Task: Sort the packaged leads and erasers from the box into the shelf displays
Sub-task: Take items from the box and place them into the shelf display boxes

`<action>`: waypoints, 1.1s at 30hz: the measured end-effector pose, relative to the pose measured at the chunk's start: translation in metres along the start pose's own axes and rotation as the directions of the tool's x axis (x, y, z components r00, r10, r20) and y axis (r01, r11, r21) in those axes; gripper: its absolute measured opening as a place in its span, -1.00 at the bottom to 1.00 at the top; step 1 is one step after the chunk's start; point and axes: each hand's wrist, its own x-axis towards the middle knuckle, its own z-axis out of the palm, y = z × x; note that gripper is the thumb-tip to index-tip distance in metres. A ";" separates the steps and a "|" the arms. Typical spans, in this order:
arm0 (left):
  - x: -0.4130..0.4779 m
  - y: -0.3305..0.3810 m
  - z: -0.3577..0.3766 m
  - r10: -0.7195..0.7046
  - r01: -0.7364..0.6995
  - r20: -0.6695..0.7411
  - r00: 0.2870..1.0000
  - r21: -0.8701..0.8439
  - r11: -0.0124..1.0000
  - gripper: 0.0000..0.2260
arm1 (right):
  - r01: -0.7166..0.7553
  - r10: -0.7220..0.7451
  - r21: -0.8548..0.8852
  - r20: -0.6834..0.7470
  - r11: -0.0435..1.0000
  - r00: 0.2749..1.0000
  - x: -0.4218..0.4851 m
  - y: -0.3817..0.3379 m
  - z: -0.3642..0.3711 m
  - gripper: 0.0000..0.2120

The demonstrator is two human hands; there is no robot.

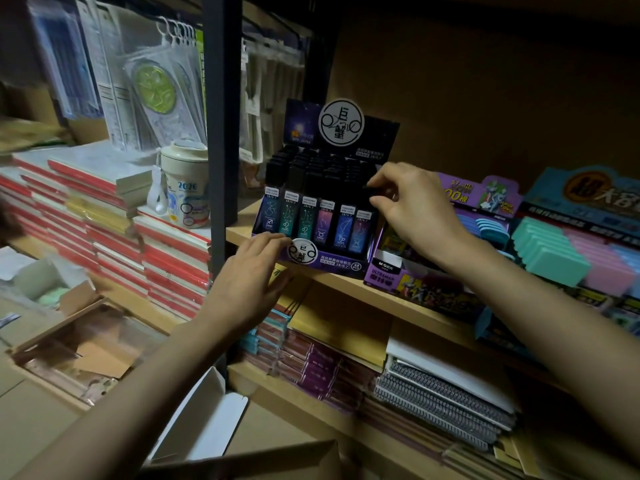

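A purple constellation lead display box [332,266] stands on the wooden shelf [381,296], filled with several black-capped lead cases [306,220]. My left hand [249,271] rests with nearly straight fingers against the display's lower left front corner. My right hand [412,206] is at the display's right end, thumb and forefinger pinching the dark top of a lead case [371,192] there. To the right, teal and pink erasers [550,251] fill a blue display. The cardboard box [242,462] shows only its rim at the bottom edge.
A purple Ultraman display [408,277] sits just right of the lead display, under my right wrist. A black upright post [221,133] divides the shelves. Stacked red notebooks [104,220] and a cup [185,188] lie left. Notebooks fill the lower shelf [433,386].
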 end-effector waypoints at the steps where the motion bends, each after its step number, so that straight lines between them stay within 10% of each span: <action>1: 0.000 0.000 0.000 0.001 -0.001 0.004 1.000 0.005 1.000 -0.55 | 0.007 -0.006 -0.030 0.003 1.000 1.000 0.001 -0.001 -0.001 -0.83; 8: -0.021 0.002 -0.013 0.064 -0.064 -0.011 0.998 -0.041 0.997 -0.65 | 0.064 -0.052 -0.135 0.086 0.989 0.995 -0.013 -0.011 -0.019 -0.70; 11: -0.047 -0.005 -0.011 0.046 -0.020 0.225 0.973 -0.116 0.993 -0.79 | 0.123 -0.109 -0.056 0.207 0.991 0.972 -0.040 -0.021 -0.024 -0.74; 14: -0.090 -0.014 0.006 -0.006 0.027 0.524 0.851 -0.033 0.999 -0.83 | 0.106 -0.108 0.032 0.486 0.994 0.867 -0.079 -0.028 -0.010 -0.77; 18: -0.152 -0.032 0.046 -0.194 0.247 0.591 0.783 -0.010 0.969 -0.82 | 0.033 -0.067 0.062 0.705 0.998 0.706 -0.144 -0.029 0.044 -0.76; 26: -0.310 -0.070 0.142 -0.506 0.716 0.717 0.480 0.014 0.698 -0.77 | -0.355 0.112 0.028 0.922 0.934 0.369 -0.311 -0.020 0.196 -0.85; 31: -0.368 -0.074 0.182 -0.690 0.968 0.697 0.198 -0.026 0.251 -0.66 | -0.672 0.323 -0.128 0.930 0.729 0.173 -0.389 -0.019 0.259 -0.71; 33: -0.376 -0.077 0.195 -0.740 0.973 0.649 0.176 0.000 0.232 -0.48 | -0.660 0.405 -0.193 0.896 0.726 0.183 -0.411 -0.021 0.273 -0.60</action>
